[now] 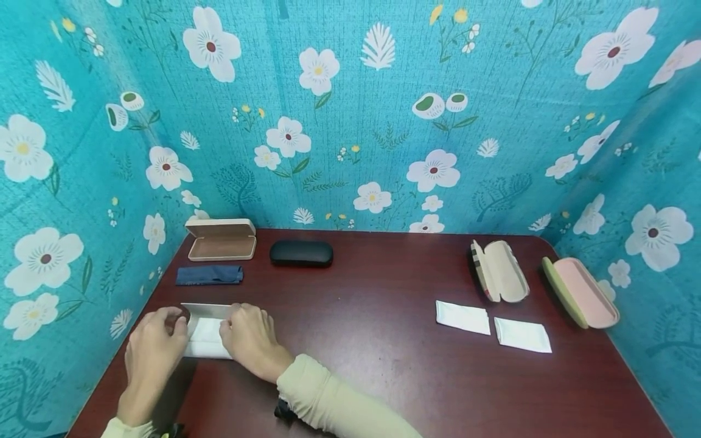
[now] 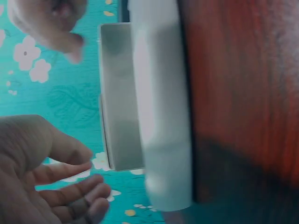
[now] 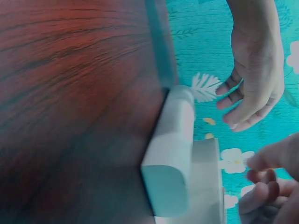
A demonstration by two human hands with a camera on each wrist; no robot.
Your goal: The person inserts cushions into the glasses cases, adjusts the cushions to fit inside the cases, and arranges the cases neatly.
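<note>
A white glasses case (image 1: 207,349) lies with its lid up at the left front of the table, and a folded white cloth (image 1: 207,328) shows inside it. At the case's left end hovers my left hand (image 1: 153,347), its fingers loosely bent. My right hand (image 1: 252,340) is at the right end, fingers curled near the lid. In the left wrist view, the lid (image 2: 121,93) stands up behind the rounded front wall, with the left hand (image 2: 56,172) apart from it. The right wrist view shows nothing between the right hand's fingers (image 3: 266,156).
Behind are an open beige case (image 1: 221,248), a folded blue cloth (image 1: 209,275) and a closed black case (image 1: 301,253). On the right lie two open cases, one cream-lined (image 1: 505,271), one pink-lined (image 1: 586,292), and two folded white cloths (image 1: 462,317). Flowered curtain (image 1: 350,121) surrounds the table.
</note>
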